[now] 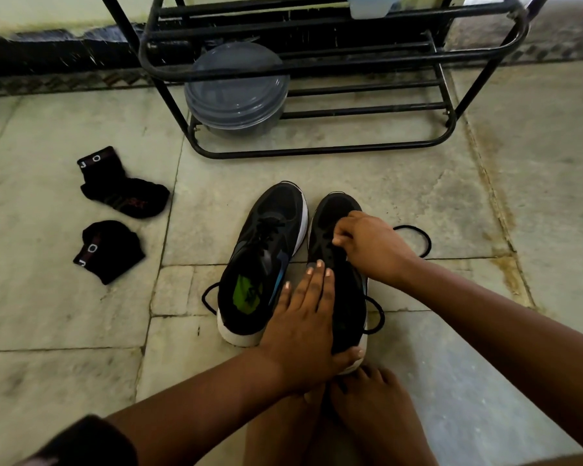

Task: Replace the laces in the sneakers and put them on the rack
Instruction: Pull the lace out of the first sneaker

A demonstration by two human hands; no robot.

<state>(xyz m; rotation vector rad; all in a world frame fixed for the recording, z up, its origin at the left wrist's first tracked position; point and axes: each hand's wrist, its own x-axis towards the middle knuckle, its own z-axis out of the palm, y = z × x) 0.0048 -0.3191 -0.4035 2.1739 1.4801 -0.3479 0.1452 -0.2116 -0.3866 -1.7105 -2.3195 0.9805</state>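
Note:
Two black sneakers with white soles stand side by side on the floor, toes pointing away from me. The left sneaker (263, 260) shows a green insole and has black laces across its top. My left hand (305, 322) grips the heel end of the right sneaker (339, 297), fingers flat over its opening. My right hand (371, 243) pinches the black lace (418, 238) at the eyelets near the toe; the lace loops out on the floor to the right. More lace trails beside both heels.
A black metal shoe rack (317, 95) stands ahead, with a grey lidded container (236, 89) on its bottom shelf. Two black socks (125, 193) (110, 250) lie on the stone floor at left. My bare feet (367, 408) are just behind the sneakers.

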